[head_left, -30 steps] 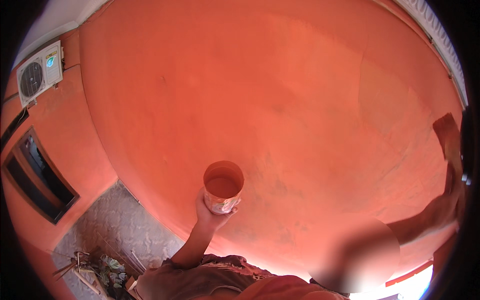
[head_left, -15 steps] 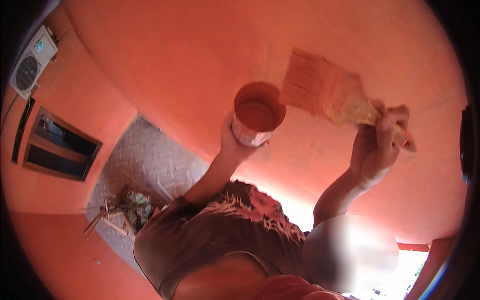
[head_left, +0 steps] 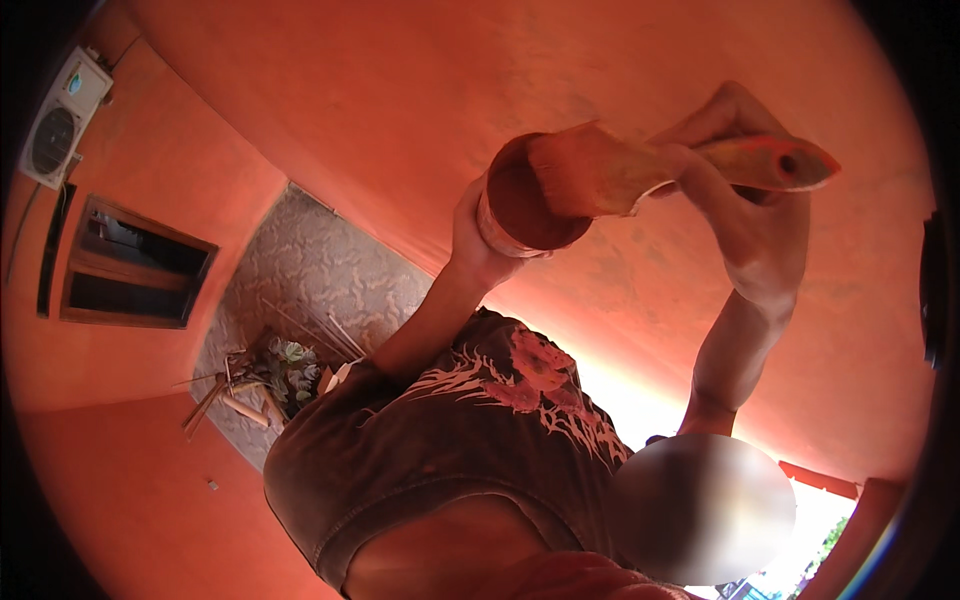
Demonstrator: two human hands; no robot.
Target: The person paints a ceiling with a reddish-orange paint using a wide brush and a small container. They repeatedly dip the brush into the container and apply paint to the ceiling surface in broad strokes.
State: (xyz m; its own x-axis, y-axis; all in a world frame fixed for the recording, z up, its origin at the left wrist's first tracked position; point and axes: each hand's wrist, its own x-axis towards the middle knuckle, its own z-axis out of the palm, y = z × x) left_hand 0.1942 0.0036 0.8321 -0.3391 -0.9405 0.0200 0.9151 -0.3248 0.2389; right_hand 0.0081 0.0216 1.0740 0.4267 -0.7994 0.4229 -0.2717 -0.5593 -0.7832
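My left hand [head_left: 478, 240] is wrapped round a paint can [head_left: 510, 235], tilted with its mouth toward my right side. Reddish-orange paint coats the inside of the can. In my right hand [head_left: 745, 190] is a wide paintbrush [head_left: 610, 170], gripped by its wooden handle, which has a hole near its red-edged end. The brush's paint-covered bristles lie at the mouth of the can, partly inside it. The tips of the bristles are hidden within the can. Behind both hands stretches an orange painted wall [head_left: 400, 110].
An air-conditioner unit [head_left: 68, 115] hangs on the side wall above a wood-framed window [head_left: 138, 265]. On the patterned floor [head_left: 310, 255] lie wood pieces [head_left: 245, 408] beside a leafy plant [head_left: 290, 370]. Bright daylight shows through an opening [head_left: 825, 510] at lower right.
My right hand has brought the brush leftward from in front of the wall into the can's mouth, turning its handle nearly level. The can has tipped toward the brush.
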